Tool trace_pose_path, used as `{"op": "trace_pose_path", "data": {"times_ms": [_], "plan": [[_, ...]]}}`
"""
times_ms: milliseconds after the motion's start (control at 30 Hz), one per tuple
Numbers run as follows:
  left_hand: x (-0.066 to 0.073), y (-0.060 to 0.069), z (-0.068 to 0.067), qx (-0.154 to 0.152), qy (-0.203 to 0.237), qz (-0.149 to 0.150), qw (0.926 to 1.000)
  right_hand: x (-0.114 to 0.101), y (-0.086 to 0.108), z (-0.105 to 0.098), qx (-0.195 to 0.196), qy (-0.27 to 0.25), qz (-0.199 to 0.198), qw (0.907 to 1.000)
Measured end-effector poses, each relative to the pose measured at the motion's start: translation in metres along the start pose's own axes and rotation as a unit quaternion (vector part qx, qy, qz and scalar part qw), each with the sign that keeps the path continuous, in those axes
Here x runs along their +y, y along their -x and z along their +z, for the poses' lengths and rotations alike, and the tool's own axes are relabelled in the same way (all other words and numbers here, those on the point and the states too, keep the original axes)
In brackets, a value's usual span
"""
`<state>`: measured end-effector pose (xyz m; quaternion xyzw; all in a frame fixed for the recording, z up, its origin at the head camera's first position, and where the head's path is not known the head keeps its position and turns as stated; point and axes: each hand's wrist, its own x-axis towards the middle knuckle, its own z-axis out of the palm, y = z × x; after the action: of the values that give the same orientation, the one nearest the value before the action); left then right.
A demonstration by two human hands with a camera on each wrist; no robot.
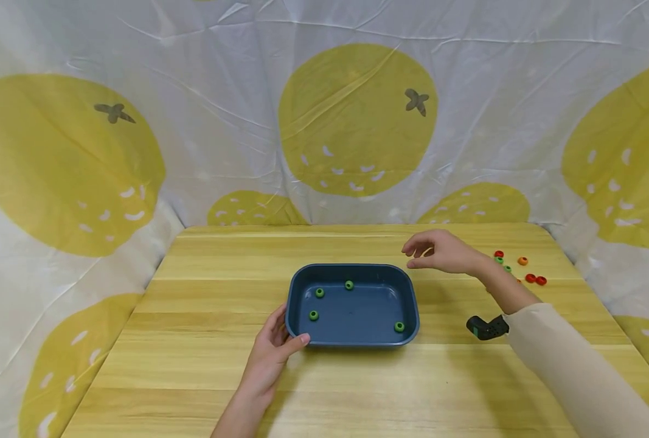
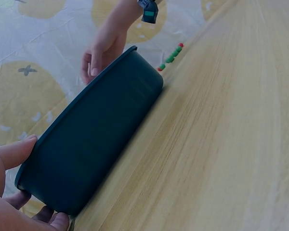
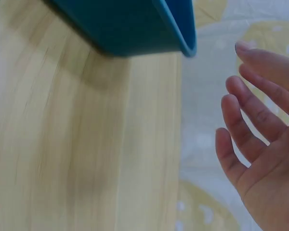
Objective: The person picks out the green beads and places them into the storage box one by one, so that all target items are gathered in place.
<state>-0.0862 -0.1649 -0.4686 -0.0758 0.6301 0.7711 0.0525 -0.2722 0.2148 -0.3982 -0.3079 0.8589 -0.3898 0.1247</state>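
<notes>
Where the blue bin (image 1: 357, 322) sits on the wooden bench (image 1: 193, 365), just below the middle of the head view, four green beads (image 1: 320, 292) lie inside it: two toward its left end, one by the far wall, one in the near right corner. The left hand (image 1: 269, 354) is clamped on the bin's near left corner, thumb over the rim. The right hand (image 1: 439, 252) hangs near the upper right corner, thumb and loosely bent fingers apart, nothing seen between them. The step in hand looks like moving beads between bin and bench; which way, I cannot tell. The next move seems to call for a light pinch on one small bead, the bin held steady. At the right of the frame lie three red beads (image 1: 541, 280), one orange bead (image 1: 523, 260) and at least two more green ones; the forearm hides others, so their full number is uncertain. One patterned curtain (image 1: 220, 121) hangs behind.
</notes>
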Motion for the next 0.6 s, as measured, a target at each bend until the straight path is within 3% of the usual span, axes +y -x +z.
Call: {"op": "trace_pose_path", "data": {"times_ms": [300, 600], "plan": [[-0.001, -0.001, -0.001, 0.0, -0.003, -0.001, 1.0, 0.008, 0.031, -0.016, 0.03, 0.011, 0.042, 0.9986], [-0.001, -0.002, -0.001, 0.002, 0.002, -0.001, 1.0, 0.024, 0.059, -0.027, 0.044, -0.002, 0.057, 0.9974]]}}
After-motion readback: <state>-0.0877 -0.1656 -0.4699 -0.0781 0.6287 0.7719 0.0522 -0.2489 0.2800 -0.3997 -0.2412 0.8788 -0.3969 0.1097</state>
